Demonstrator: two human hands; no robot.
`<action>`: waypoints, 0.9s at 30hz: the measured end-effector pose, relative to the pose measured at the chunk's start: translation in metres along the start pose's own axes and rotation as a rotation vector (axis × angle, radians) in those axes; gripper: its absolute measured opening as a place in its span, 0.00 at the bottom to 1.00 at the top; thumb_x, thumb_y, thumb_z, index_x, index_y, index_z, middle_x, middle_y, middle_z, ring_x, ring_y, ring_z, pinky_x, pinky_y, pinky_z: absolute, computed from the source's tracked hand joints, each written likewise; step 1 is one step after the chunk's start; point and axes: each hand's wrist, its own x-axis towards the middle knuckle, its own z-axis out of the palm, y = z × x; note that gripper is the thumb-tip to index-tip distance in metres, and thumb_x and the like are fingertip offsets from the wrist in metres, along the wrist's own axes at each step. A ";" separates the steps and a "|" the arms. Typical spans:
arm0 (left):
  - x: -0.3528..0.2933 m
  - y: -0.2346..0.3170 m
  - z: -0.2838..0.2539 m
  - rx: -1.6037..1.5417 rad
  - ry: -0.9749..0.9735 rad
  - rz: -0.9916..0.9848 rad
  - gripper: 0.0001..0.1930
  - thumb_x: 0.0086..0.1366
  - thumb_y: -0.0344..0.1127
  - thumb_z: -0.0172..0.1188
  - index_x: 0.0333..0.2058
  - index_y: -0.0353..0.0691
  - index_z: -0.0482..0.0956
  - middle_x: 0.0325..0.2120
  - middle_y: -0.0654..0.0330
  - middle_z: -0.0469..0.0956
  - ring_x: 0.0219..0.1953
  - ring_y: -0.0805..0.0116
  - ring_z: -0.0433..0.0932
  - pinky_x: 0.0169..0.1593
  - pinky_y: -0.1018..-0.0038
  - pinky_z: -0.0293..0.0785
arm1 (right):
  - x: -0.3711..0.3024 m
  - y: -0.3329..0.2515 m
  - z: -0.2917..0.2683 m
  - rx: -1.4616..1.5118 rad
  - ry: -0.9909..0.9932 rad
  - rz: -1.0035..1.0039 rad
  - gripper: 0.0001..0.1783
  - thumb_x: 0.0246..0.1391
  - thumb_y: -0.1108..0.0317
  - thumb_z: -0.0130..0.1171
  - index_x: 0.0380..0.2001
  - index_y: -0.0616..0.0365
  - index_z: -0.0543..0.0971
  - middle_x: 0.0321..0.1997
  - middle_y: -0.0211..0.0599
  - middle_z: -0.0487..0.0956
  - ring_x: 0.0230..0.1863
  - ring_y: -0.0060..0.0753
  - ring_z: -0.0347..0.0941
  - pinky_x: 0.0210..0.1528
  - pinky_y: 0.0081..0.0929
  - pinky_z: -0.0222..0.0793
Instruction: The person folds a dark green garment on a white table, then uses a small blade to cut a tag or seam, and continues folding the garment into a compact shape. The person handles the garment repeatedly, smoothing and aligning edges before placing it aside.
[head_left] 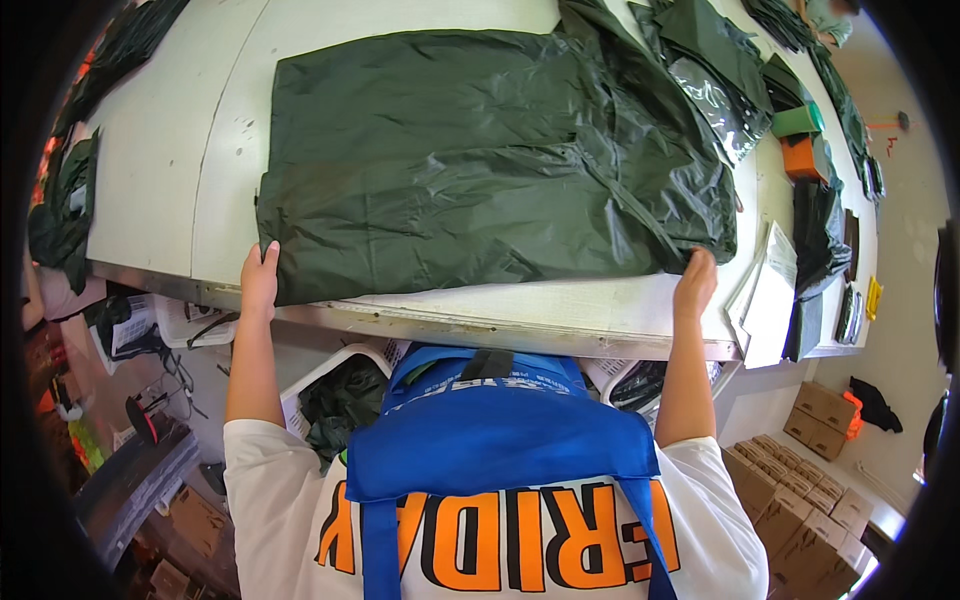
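A dark green rain garment (pixel 420 170) with a slight sheen lies spread out and folded on the white table (pixel 235 150), its near edge running close to the table's front edge. My left hand (pixel 260 277) pinches its near left corner, thumb on top of the cloth. At the near right corner, my right hand (pixel 697 283) has its fingers closed on the cloth; the fingertips are partly hidden. A narrow strip of the same material runs slantwise across the right part. The far right end extends out of view at the top.
Folded green garments with clear plastic (pixel 715 100) lie at the far right. White paper sheets (pixel 768 295) sit by the right front edge, near an orange box (pixel 803 158) and a green roll (pixel 797 121). Below are white baskets (pixel 300 405); cardboard boxes (pixel 800 520) stand lower right.
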 end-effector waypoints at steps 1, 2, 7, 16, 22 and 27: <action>0.001 0.000 0.007 0.136 0.065 0.051 0.16 0.69 0.44 0.50 0.44 0.35 0.73 0.39 0.48 0.78 0.42 0.54 0.76 0.47 0.65 0.69 | -0.005 0.004 0.001 -0.122 -0.013 -0.151 0.16 0.64 0.61 0.44 0.37 0.61 0.76 0.40 0.44 0.78 0.45 0.50 0.71 0.52 0.43 0.63; 0.003 0.000 0.015 0.272 0.131 0.101 0.16 0.69 0.44 0.49 0.42 0.36 0.72 0.38 0.45 0.78 0.41 0.50 0.76 0.46 0.64 0.69 | -0.009 0.007 0.001 -0.245 -0.029 -0.302 0.16 0.64 0.60 0.44 0.35 0.61 0.76 0.39 0.44 0.78 0.43 0.51 0.71 0.51 0.43 0.64; 0.014 0.016 -0.005 0.379 0.210 0.277 0.17 0.68 0.46 0.49 0.38 0.34 0.69 0.29 0.40 0.76 0.35 0.37 0.73 0.39 0.55 0.68 | 0.045 -0.030 -0.056 -0.203 -0.265 -0.025 0.19 0.63 0.53 0.46 0.26 0.57 0.69 0.23 0.51 0.74 0.26 0.62 0.70 0.27 0.50 0.63; -0.005 0.024 -0.020 0.777 -0.006 0.199 0.17 0.64 0.42 0.56 0.42 0.34 0.69 0.41 0.40 0.74 0.45 0.38 0.72 0.46 0.52 0.68 | 0.003 -0.007 -0.058 -0.558 -0.868 -0.097 0.18 0.61 0.54 0.46 0.33 0.58 0.75 0.32 0.54 0.78 0.35 0.59 0.76 0.38 0.51 0.71; 0.033 0.162 0.080 0.704 -0.048 0.902 0.31 0.62 0.45 0.56 0.63 0.51 0.58 0.63 0.50 0.57 0.64 0.44 0.56 0.65 0.54 0.51 | 0.113 -0.138 0.014 -0.155 -0.350 -0.544 0.23 0.55 0.63 0.56 0.55 0.51 0.71 0.61 0.36 0.69 0.64 0.44 0.60 0.64 0.38 0.54; 0.065 0.132 0.114 0.986 -0.150 0.629 0.34 0.63 0.55 0.52 0.66 0.62 0.52 0.70 0.61 0.39 0.70 0.46 0.35 0.66 0.40 0.34 | 0.170 -0.034 0.066 -0.328 -0.503 -0.229 0.28 0.57 0.55 0.53 0.58 0.55 0.68 0.65 0.35 0.65 0.66 0.39 0.59 0.64 0.40 0.57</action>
